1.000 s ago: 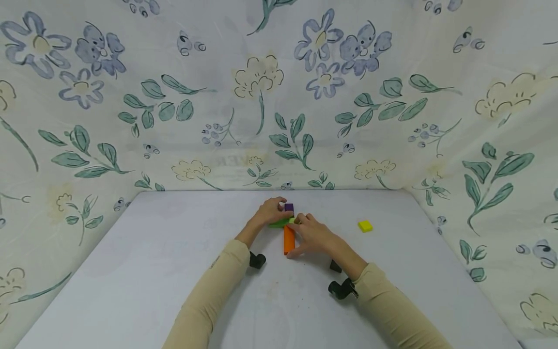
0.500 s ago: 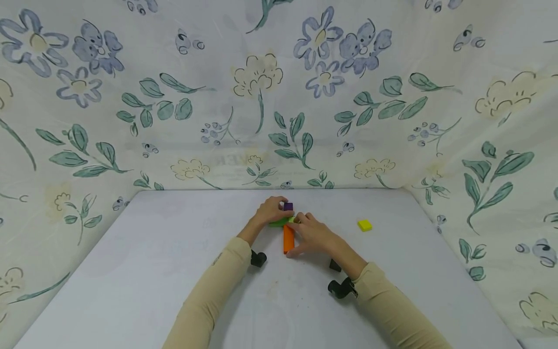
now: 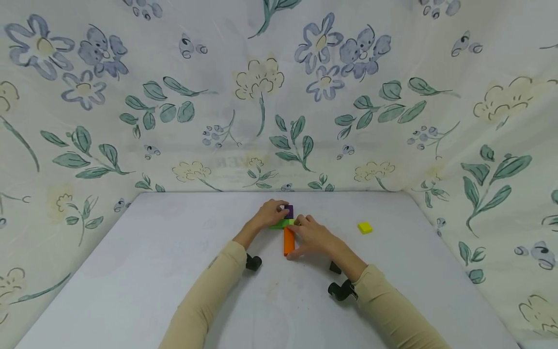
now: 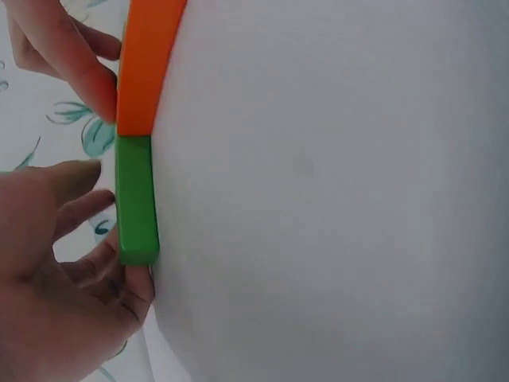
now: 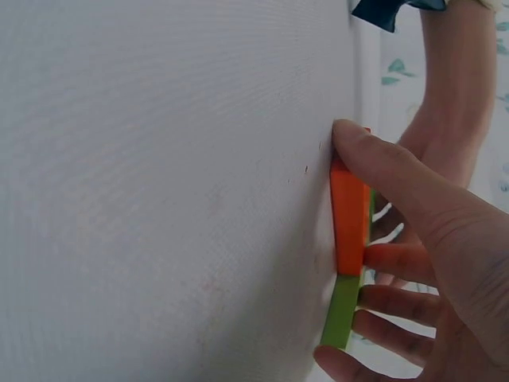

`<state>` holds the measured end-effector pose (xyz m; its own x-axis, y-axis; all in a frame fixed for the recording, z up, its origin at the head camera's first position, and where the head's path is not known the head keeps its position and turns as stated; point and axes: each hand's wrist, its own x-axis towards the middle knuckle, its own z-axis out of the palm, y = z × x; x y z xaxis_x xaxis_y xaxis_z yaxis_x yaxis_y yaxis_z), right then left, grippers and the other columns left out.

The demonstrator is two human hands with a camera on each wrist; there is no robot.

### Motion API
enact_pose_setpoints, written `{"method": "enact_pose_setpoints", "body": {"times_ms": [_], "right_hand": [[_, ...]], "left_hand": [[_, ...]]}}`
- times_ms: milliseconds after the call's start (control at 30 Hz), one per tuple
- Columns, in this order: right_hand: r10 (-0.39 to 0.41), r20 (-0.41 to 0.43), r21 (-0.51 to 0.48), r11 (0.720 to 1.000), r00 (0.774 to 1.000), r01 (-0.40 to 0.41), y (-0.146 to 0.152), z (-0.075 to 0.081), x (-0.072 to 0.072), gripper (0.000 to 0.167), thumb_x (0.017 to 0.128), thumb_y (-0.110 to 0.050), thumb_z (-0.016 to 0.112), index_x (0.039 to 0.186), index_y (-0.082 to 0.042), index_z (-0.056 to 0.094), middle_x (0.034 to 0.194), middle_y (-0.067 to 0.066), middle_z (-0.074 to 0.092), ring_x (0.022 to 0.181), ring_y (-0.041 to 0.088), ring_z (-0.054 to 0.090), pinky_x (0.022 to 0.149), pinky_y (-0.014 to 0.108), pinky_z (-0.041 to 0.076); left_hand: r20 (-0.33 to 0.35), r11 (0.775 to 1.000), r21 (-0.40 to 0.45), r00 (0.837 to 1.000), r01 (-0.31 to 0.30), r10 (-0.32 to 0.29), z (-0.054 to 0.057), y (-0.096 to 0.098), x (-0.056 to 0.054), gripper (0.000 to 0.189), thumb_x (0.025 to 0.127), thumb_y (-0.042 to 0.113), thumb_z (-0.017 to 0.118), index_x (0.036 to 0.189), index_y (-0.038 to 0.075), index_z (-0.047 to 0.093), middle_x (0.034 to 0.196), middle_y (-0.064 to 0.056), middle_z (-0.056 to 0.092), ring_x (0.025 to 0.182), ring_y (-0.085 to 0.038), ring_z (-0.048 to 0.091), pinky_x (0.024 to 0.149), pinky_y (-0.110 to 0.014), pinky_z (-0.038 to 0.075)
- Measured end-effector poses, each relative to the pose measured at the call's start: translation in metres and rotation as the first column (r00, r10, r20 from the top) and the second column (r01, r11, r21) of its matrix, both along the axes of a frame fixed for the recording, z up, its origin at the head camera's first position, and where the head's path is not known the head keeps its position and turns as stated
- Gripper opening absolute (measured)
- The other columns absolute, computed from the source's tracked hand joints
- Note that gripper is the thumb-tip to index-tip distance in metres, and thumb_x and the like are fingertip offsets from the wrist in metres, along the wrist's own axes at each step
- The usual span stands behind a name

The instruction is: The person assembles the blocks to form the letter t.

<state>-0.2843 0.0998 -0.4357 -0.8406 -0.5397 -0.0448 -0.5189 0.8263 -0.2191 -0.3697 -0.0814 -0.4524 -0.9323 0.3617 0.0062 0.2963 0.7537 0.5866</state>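
My left hand (image 3: 270,212) is at a purple block (image 3: 289,212) on the table's far half, its thumb and index finger curled about it. A green block (image 4: 137,199) lies beneath that hand; in the left wrist view it hides the purple block and some fingertips. An orange block (image 3: 289,242) runs toward the near side. My right hand (image 3: 315,236) grips the orange block, thumb at its near end and fingers along it. At its far end is a light green block (image 5: 342,312), partly covered by the right fingers. The blocks sit close together.
A yellow square block (image 3: 365,227) lies alone to the right on the white table (image 3: 174,242). A flowered cloth (image 3: 261,121) hangs behind the table and at its sides. Black wrist cameras (image 3: 341,291) sit under both forearms.
The left thumb has drawn back a little to the left, showing more of the purple block. The right hand and the orange block stay nearly where they were.
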Motion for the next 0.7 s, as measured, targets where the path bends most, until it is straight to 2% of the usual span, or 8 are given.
{"method": "enact_pose_setpoints", "body": {"times_ms": [133, 267, 367, 567, 700], "right_hand": [[-0.005, 0.001, 0.000, 1.000, 1.000, 0.005, 0.000, -0.002, -0.001, 0.088, 0.070, -0.064, 0.078, 0.141, -0.017, 0.055, 0.135, 0.010, 0.051, 0.121, 0.027, 0.046, 0.095, 0.045, 0.053], [-0.001, -0.013, 0.009, 1.000, 1.000, 0.001, 0.001, -0.002, -0.002, 0.088, 0.070, -0.066, 0.077, 0.140, -0.018, 0.055, 0.135, 0.009, 0.051, 0.120, 0.027, 0.047, 0.095, 0.045, 0.053], [0.002, -0.020, 0.017, 1.000, 1.000, -0.002, 0.001, -0.002, -0.002, 0.089, 0.070, -0.067, 0.076, 0.141, -0.018, 0.055, 0.135, 0.009, 0.051, 0.119, 0.027, 0.047, 0.092, 0.045, 0.054], [0.002, -0.013, 0.008, 1.000, 1.000, -0.002, 0.001, 0.000, -0.002, 0.091, 0.069, -0.065, 0.078, 0.142, -0.017, 0.053, 0.133, 0.009, 0.051, 0.118, 0.028, 0.046, 0.089, 0.046, 0.055], [-0.005, -0.006, 0.005, 1.000, 1.000, 0.005, 0.000, -0.001, -0.001, 0.089, 0.069, -0.065, 0.078, 0.142, -0.019, 0.054, 0.133, 0.009, 0.051, 0.118, 0.028, 0.047, 0.089, 0.046, 0.055]], "left_hand": [[-0.071, 1.000, 0.016, 0.997, 0.025, -0.024, -0.002, -0.005, 0.001, 0.033, 0.100, 0.021, 0.055, 0.130, 0.010, 0.063, 0.110, -0.016, 0.061, 0.096, -0.025, 0.056, 0.083, -0.036, 0.049], [-0.107, 0.998, 0.022, 0.993, 0.058, -0.055, 0.003, -0.009, 0.005, 0.032, 0.098, 0.018, 0.058, 0.127, 0.008, 0.065, 0.112, -0.017, 0.059, 0.097, -0.027, 0.057, 0.087, -0.039, 0.050], [-0.107, 0.995, -0.003, 0.989, 0.101, -0.101, 0.009, -0.011, 0.008, 0.035, 0.096, 0.018, 0.062, 0.129, 0.008, 0.064, 0.116, -0.017, 0.059, 0.099, -0.027, 0.058, 0.090, -0.039, 0.051], [-0.063, 0.976, -0.063, 0.975, 0.211, -0.214, 0.015, -0.012, 0.014, 0.048, 0.091, 0.020, 0.070, 0.135, 0.005, 0.059, 0.117, -0.016, 0.058, 0.095, -0.022, 0.057, 0.085, -0.030, 0.053], [-0.044, 0.966, -0.080, 0.967, 0.247, -0.251, 0.016, -0.013, 0.017, 0.051, 0.088, 0.018, 0.074, 0.135, 0.004, 0.059, 0.118, -0.015, 0.057, 0.093, -0.021, 0.056, 0.084, -0.030, 0.052]]}}
